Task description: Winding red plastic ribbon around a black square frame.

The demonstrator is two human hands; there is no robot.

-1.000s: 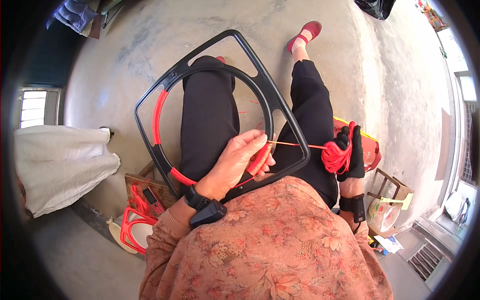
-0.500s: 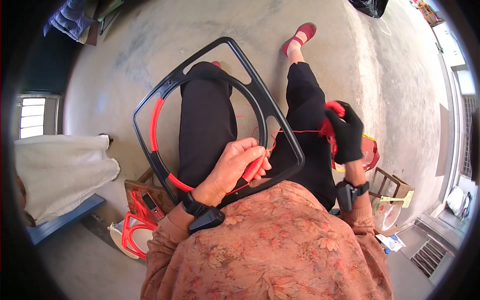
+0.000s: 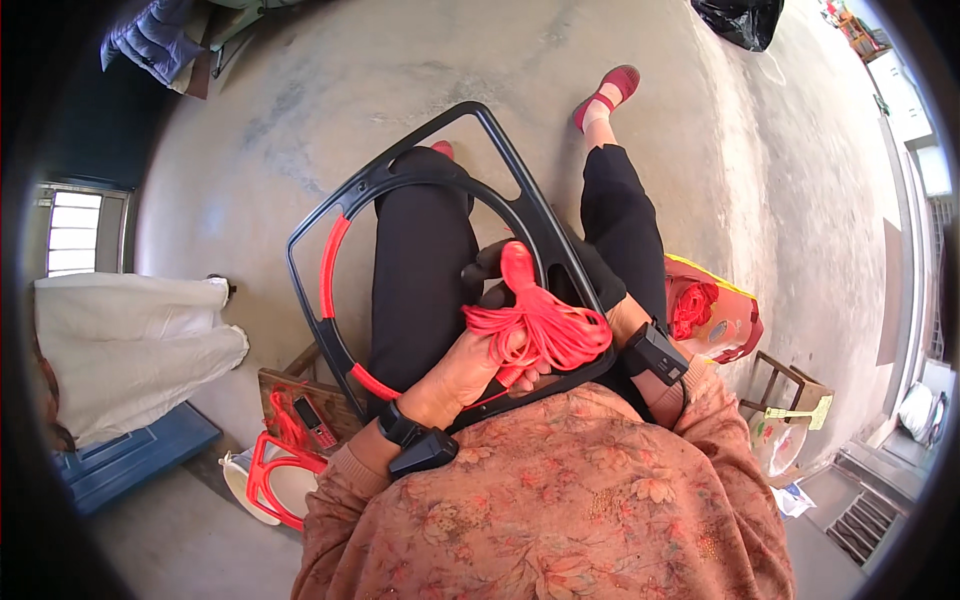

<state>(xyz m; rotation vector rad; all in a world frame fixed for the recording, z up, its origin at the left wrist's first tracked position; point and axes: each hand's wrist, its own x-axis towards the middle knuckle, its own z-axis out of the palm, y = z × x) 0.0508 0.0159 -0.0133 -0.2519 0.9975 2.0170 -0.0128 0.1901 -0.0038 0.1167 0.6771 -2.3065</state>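
A black frame with a round inner ring lies tilted across my thighs, and red cord is wound tightly round parts of the ring. My left hand, bare, is closed on the ring at its near right part, beside a wound stretch mostly hidden by cord. My right hand, in a black glove, reaches across the ring's right side, partly behind the frame. Its fingers are closed round the narrow end of a looped red cord bundle. The loops hang toward me over the left fingers and the frame's near right corner.
At my right stands a red bag with more red cord, beside a wooden stool. On my left are a wooden seat with a phone, a red frame and a blue bench under white cloth.
My right hand has carried the red cord bundle leftward from beyond the frame's right side to the ring. My left hand keeps its hold. The frame has shifted slightly right and nearer.
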